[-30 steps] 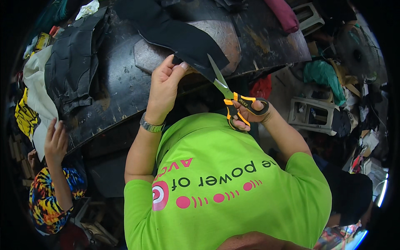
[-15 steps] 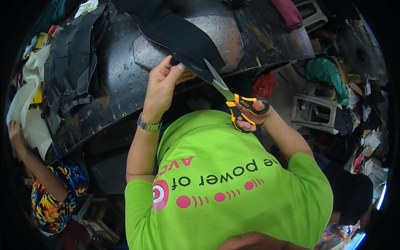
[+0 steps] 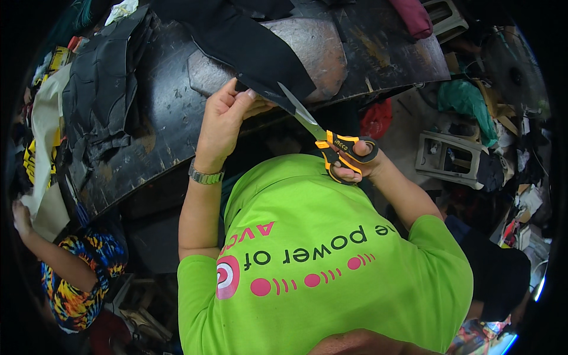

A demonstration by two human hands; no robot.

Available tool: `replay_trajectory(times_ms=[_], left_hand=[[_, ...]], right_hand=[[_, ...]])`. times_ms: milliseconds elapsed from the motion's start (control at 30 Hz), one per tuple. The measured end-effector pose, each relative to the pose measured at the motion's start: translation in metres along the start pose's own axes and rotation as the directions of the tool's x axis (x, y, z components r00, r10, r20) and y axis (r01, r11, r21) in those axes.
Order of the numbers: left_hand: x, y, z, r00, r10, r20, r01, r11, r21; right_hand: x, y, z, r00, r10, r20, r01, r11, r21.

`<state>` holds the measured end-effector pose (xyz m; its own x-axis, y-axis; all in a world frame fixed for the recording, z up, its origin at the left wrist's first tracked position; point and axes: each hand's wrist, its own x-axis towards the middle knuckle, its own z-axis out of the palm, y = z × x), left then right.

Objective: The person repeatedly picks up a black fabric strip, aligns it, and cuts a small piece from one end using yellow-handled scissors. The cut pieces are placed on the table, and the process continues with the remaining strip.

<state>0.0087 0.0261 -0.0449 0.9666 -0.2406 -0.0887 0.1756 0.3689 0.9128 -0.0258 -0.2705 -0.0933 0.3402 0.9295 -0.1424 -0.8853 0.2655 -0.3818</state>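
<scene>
My left hand (image 3: 228, 115) pinches the near edge of a black piece of fabric (image 3: 248, 47) that lies over the dark worn worktable (image 3: 378, 53). A metal watch sits on that wrist. My right hand (image 3: 361, 163) grips scissors (image 3: 322, 136) with orange and black handles. Their blades point up and left, and the tips reach the fabric edge just right of my left fingers. My bright green shirt fills the lower middle of the view.
A pile of cut black pieces (image 3: 100, 89) lies on the table's left side. Another person in a multicoloured top (image 3: 83, 278) has a hand (image 3: 21, 216) on cream cloth (image 3: 44, 136). A grey crate (image 3: 447, 157), red bag (image 3: 376, 118) and green cloth (image 3: 467, 100) clutter the floor.
The other person's hand has moved left and down along the cream cloth. My hands and the scissors have shifted only slightly at the fabric edge.
</scene>
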Motion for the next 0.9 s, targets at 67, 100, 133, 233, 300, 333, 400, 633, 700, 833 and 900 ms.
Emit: replay_trajectory(times_ms=[67,100,133,233,300,333,400,633,700,833,900], left_hand=[[0.000,-0.001,0.001,1.000,0.006,-0.011,-0.007,1.000,-0.022],[0.000,-0.002,0.002,1.000,0.005,-0.022,-0.006,0.999,-0.033],[0.000,-0.003,0.002,1.000,0.006,-0.027,-0.007,0.999,-0.035],[0.000,-0.003,0.002,0.999,0.006,-0.034,-0.007,1.000,-0.031],[0.000,-0.002,0.001,1.000,0.004,-0.028,-0.005,1.000,-0.018],[0.000,-0.003,0.001,1.000,0.005,-0.028,-0.005,1.000,-0.005],[0.000,-0.003,0.001,1.000,0.009,-0.028,-0.009,1.000,0.013],[0.000,-0.003,0.000,1.000,0.015,-0.018,-0.014,0.999,0.041],[-0.001,-0.003,0.000,1.000,0.020,-0.022,-0.019,0.999,0.030],[-0.002,-0.002,0.002,1.000,0.018,-0.010,-0.017,0.997,0.070],[-0.003,-0.002,0.002,1.000,0.023,0.004,-0.023,0.997,0.072]], right_hand=[[-0.002,-0.003,0.005,0.999,-0.013,-0.039,0.011,0.998,-0.059],[-0.003,-0.004,0.006,0.998,-0.020,-0.060,0.015,0.996,-0.089],[-0.004,-0.004,0.008,0.997,-0.024,-0.080,0.016,0.995,-0.100],[-0.005,-0.004,0.012,0.992,-0.031,-0.126,0.015,0.992,-0.123],[-0.006,-0.003,0.015,0.991,-0.035,-0.131,0.019,0.992,-0.124],[-0.006,-0.003,0.017,0.988,-0.034,-0.149,0.014,0.991,-0.132],[-0.007,-0.002,0.020,0.985,-0.041,-0.168,0.016,0.989,-0.145],[-0.008,-0.008,0.024,0.971,-0.051,-0.233,-0.012,0.965,-0.262],[-0.010,-0.010,0.024,0.966,-0.043,-0.256,-0.034,0.957,-0.289],[-0.012,-0.013,0.024,0.978,-0.018,-0.210,-0.042,0.961,-0.274],[-0.012,-0.014,0.024,0.981,-0.011,-0.194,-0.041,0.964,-0.264]])
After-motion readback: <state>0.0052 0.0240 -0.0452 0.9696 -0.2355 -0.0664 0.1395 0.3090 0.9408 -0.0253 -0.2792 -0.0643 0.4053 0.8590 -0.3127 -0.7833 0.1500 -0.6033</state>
